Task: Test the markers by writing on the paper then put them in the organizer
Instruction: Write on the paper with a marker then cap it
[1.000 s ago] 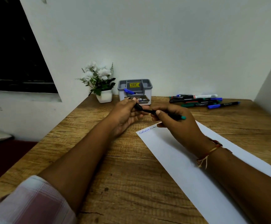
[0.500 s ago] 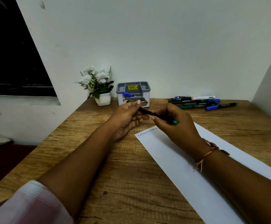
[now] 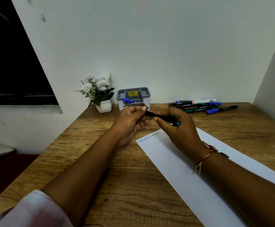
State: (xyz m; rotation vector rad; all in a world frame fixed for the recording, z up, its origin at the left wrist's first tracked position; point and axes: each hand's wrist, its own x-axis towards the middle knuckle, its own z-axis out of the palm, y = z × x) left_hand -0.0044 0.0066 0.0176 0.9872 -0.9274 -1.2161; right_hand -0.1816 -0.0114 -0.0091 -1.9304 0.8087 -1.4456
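A black marker [image 3: 151, 114] with a green end is held between both hands above the wooden desk. My right hand [image 3: 179, 128] grips its barrel, the green end poking out past the thumb. My left hand [image 3: 130, 118] pinches the other end, where the cap sits. Below lies a long white paper [image 3: 190, 169] with a short line of blue and dark writing at its top left corner. The grey organizer [image 3: 143, 91] stands at the back against the wall, with a blue marker [image 3: 127, 100] in it.
A pile of several markers [image 3: 199, 105], blue, green, red and white, lies at the back right of the desk [image 3: 87, 153]. A white pot of white flowers [image 3: 100, 94] stands left of the organizer. Walls close in behind and on the right; the desk's left edge drops off.
Both hands with the marker have shifted slightly; the marker's green end has tilted lower toward the paper. The camera view has tipped a little upward.
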